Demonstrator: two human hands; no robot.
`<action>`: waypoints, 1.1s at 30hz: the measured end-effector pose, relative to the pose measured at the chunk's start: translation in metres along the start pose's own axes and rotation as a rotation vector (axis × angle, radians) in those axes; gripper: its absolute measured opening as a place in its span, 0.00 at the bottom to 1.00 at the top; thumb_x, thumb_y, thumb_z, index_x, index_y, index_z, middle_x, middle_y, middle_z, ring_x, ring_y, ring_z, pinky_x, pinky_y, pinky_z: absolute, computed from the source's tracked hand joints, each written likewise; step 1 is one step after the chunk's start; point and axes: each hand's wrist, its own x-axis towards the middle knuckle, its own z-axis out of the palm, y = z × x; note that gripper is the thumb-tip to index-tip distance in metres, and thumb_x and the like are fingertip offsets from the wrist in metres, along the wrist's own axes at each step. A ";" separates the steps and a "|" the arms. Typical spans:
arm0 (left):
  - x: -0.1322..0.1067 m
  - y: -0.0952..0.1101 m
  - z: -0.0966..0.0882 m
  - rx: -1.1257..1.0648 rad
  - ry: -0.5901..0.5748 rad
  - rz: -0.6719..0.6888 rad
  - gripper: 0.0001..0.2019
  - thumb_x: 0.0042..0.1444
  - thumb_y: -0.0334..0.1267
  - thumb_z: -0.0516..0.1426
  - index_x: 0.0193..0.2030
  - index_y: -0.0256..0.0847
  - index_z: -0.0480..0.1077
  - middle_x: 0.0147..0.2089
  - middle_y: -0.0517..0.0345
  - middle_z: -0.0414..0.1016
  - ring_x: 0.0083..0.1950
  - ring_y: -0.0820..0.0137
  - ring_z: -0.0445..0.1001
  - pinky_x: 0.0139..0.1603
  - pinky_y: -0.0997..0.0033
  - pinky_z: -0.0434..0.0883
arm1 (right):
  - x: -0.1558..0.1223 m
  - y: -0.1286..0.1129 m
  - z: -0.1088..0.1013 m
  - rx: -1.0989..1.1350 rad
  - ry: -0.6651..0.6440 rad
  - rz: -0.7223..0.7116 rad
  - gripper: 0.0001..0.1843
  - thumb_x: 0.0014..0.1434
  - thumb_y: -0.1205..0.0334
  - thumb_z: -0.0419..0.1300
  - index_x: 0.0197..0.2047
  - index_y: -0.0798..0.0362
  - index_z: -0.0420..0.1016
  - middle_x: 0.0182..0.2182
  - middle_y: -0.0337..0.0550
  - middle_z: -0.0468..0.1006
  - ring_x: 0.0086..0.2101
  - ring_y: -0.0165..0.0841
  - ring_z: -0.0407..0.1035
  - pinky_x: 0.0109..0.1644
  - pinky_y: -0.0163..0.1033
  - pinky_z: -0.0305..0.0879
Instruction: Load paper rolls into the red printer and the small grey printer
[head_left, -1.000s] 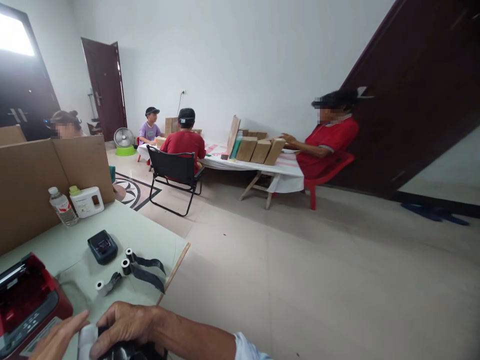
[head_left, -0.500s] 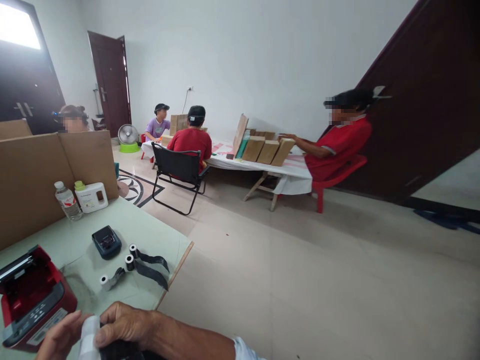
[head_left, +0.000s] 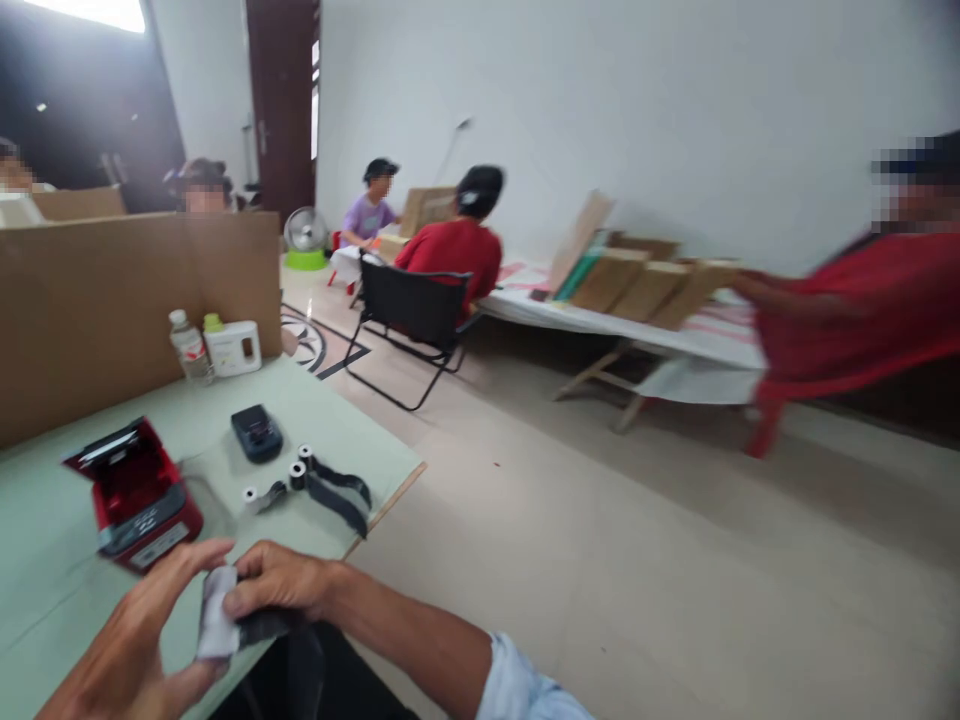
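My right hand (head_left: 289, 585) pinches a small white roll (head_left: 218, 612) between thumb and fingers, just off the near edge of the green table (head_left: 112, 400). A dark strip (head_left: 262, 627) trails from the roll under that hand. My left hand (head_left: 139, 640) spans the roll from the left, fingers at its upper end and thumb at its lower end. Beyond my hands, a red label printer (head_left: 142, 500) stands with its lid up. Near it lie a dark handheld device (head_left: 256, 433) and several small rolls (head_left: 298, 476) with dark strips unwound toward the table edge.
A water bottle (head_left: 191, 350) and a white jug (head_left: 234, 348) stand by a cardboard partition (head_left: 135, 310). Across the floor, people sit at a long covered table (head_left: 517, 300) with wooden blocks (head_left: 652, 290). A black folding chair (head_left: 412, 310) and a fan (head_left: 306, 235) are there too.
The view has turned left, so the room appears shifted right. More of my hands and the roll shows; they sit higher in the picture. Both hands stay on the roll.
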 end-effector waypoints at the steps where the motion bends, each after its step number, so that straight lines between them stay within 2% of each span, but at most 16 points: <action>1: 0.002 0.012 -0.005 -0.051 -0.036 -0.053 0.35 0.51 0.36 0.67 0.68 0.55 0.69 0.62 0.56 0.80 0.61 0.55 0.81 0.59 0.63 0.79 | -0.005 -0.002 0.003 0.003 -0.003 -0.017 0.36 0.30 0.41 0.83 0.33 0.59 0.79 0.25 0.34 0.75 0.24 0.24 0.67 0.30 0.32 0.62; 3: 0.006 0.028 -0.008 -0.212 -0.042 -0.129 0.36 0.51 0.34 0.67 0.68 0.52 0.69 0.60 0.53 0.80 0.61 0.56 0.80 0.62 0.61 0.76 | -0.012 -0.005 0.006 0.003 -0.005 -0.063 0.35 0.33 0.39 0.82 0.33 0.59 0.79 0.25 0.35 0.75 0.24 0.25 0.67 0.30 0.32 0.62; 5: 0.009 0.034 -0.002 -0.397 -0.004 -0.173 0.38 0.48 0.34 0.71 0.67 0.48 0.69 0.56 0.51 0.80 0.58 0.56 0.79 0.63 0.58 0.74 | -0.016 -0.006 0.008 0.011 0.002 -0.107 0.34 0.36 0.37 0.81 0.31 0.59 0.78 0.23 0.35 0.74 0.23 0.24 0.65 0.29 0.31 0.59; 9: 0.005 0.030 0.022 -0.783 0.124 -0.196 0.42 0.48 0.43 0.75 0.68 0.45 0.65 0.52 0.50 0.78 0.55 0.59 0.78 0.61 0.59 0.74 | -0.019 -0.002 0.013 0.059 0.006 -0.173 0.35 0.39 0.33 0.78 0.28 0.57 0.75 0.20 0.33 0.70 0.21 0.23 0.59 0.27 0.31 0.56; 11: 0.002 0.028 0.028 -0.869 0.127 -0.200 0.40 0.50 0.45 0.74 0.68 0.46 0.65 0.53 0.50 0.78 0.54 0.60 0.78 0.59 0.60 0.74 | -0.019 0.000 0.015 0.063 0.012 -0.190 0.35 0.40 0.32 0.78 0.27 0.56 0.75 0.19 0.33 0.68 0.21 0.24 0.58 0.26 0.32 0.54; 15: 0.004 0.026 0.013 -0.733 0.019 -0.197 0.41 0.51 0.43 0.75 0.69 0.48 0.65 0.58 0.48 0.76 0.56 0.59 0.76 0.62 0.57 0.73 | -0.017 0.001 0.015 0.059 0.013 -0.163 0.34 0.40 0.34 0.79 0.28 0.57 0.76 0.21 0.35 0.70 0.22 0.24 0.62 0.28 0.31 0.57; 18: 0.007 0.027 0.004 -0.660 0.030 -0.147 0.41 0.48 0.42 0.76 0.68 0.49 0.68 0.57 0.50 0.77 0.56 0.59 0.76 0.63 0.57 0.73 | -0.016 0.001 0.015 0.075 0.022 -0.139 0.33 0.39 0.36 0.80 0.30 0.58 0.78 0.23 0.36 0.74 0.23 0.25 0.65 0.30 0.31 0.60; 22: 0.004 0.028 0.018 -0.776 0.144 -0.166 0.35 0.50 0.43 0.75 0.64 0.49 0.71 0.55 0.51 0.77 0.55 0.61 0.77 0.59 0.61 0.75 | -0.014 0.003 0.017 0.121 0.022 -0.171 0.34 0.37 0.36 0.81 0.31 0.58 0.79 0.24 0.38 0.76 0.25 0.26 0.67 0.30 0.32 0.62; 25: 0.001 0.028 0.030 -0.904 0.211 -0.179 0.35 0.51 0.47 0.74 0.64 0.49 0.70 0.56 0.50 0.77 0.54 0.60 0.78 0.55 0.62 0.77 | -0.015 0.003 0.017 0.132 -0.011 -0.192 0.35 0.37 0.35 0.81 0.32 0.59 0.80 0.26 0.39 0.77 0.26 0.27 0.68 0.32 0.32 0.64; 28: 0.003 0.028 0.020 -0.827 0.114 -0.152 0.38 0.49 0.46 0.75 0.66 0.49 0.68 0.56 0.49 0.77 0.54 0.59 0.79 0.56 0.60 0.78 | -0.017 0.002 0.015 0.088 -0.031 -0.181 0.33 0.40 0.36 0.80 0.33 0.59 0.80 0.27 0.38 0.76 0.26 0.27 0.68 0.33 0.33 0.63; 30: 0.006 0.031 0.005 -0.633 0.009 -0.107 0.38 0.50 0.42 0.75 0.67 0.49 0.68 0.58 0.49 0.77 0.56 0.58 0.78 0.59 0.58 0.77 | -0.019 0.001 0.014 0.037 -0.043 -0.163 0.32 0.43 0.37 0.79 0.33 0.59 0.80 0.26 0.37 0.76 0.26 0.26 0.67 0.32 0.33 0.61; 33: 0.013 0.041 -0.017 -0.340 -0.115 -0.012 0.32 0.57 0.32 0.66 0.68 0.48 0.67 0.59 0.50 0.77 0.58 0.59 0.78 0.60 0.58 0.76 | -0.021 -0.002 0.013 -0.042 -0.051 -0.172 0.30 0.46 0.38 0.78 0.33 0.58 0.80 0.25 0.37 0.75 0.26 0.26 0.66 0.33 0.33 0.60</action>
